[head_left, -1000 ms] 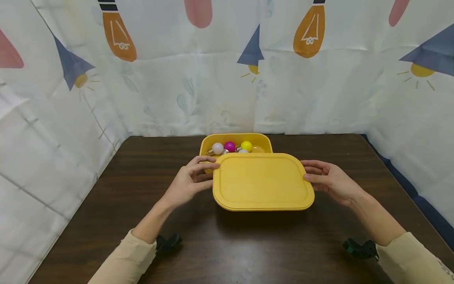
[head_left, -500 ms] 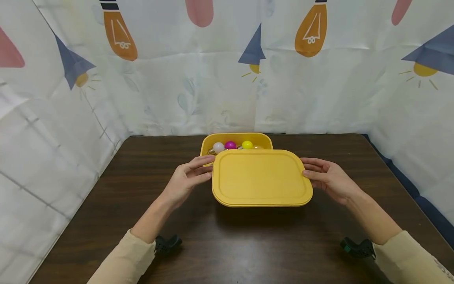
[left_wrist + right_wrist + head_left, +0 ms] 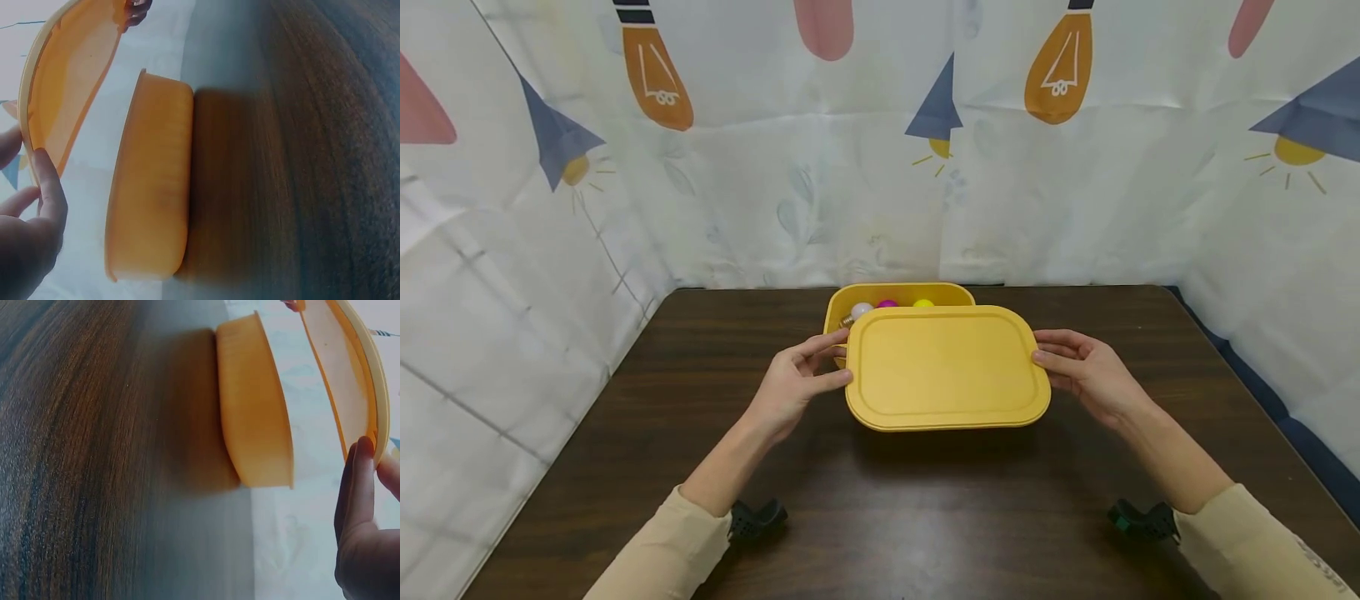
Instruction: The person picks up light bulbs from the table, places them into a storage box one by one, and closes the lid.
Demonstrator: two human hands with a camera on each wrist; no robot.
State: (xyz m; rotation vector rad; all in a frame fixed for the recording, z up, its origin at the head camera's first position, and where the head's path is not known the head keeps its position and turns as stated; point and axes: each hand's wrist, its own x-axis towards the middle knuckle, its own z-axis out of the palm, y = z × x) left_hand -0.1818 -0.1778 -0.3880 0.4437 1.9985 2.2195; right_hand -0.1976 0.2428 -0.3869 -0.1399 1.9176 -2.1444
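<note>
Both hands hold a yellow lid with rounded corners, one at each short end. The left hand pinches its left edge, and the right hand grips the right edge between thumb and fingers. Behind the lid, at the far side of the table, stands a yellow box. Inside it show a white bulb, a magenta bulb and a yellow bulb, partly covered from sight. Both wrist views show the lid raised above the box, apart from it.
The box rests on a dark wood-grain table, near its back edge. A white printed curtain hangs behind and along both sides. Black wrist devices sit at both sleeves.
Both hands have moved the lid slightly away from the person and a little left. It hides more of the box and bulbs in the head view.
</note>
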